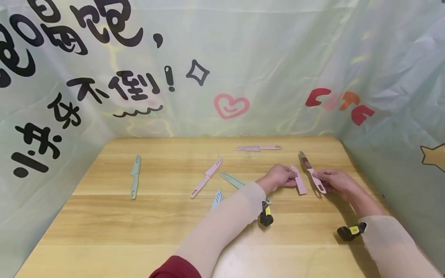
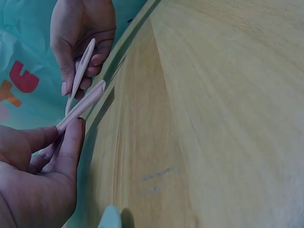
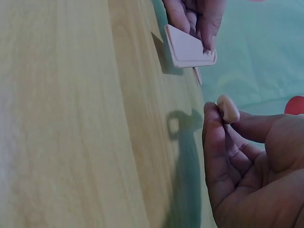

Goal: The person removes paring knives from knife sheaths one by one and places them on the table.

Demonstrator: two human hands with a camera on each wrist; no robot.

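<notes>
My left hand pinches a pink blade cover between thumb and fingers above the right part of the table. Beside it my right hand grips a knife by its pink handle, which has a slot at the end. The knife's bare blade points away from me and up, apart from the cover. In the right wrist view the cover shows its flat side, while the handle appears end-on between thumb and fingers. The left wrist view shows the cover edge-on.
Sheathed knives lie on the wooden table: a green one at left, a pink one mid-table, another pink one at the back. My left arm partly hides a second green knife and a blue one. Printed cloth encloses the table.
</notes>
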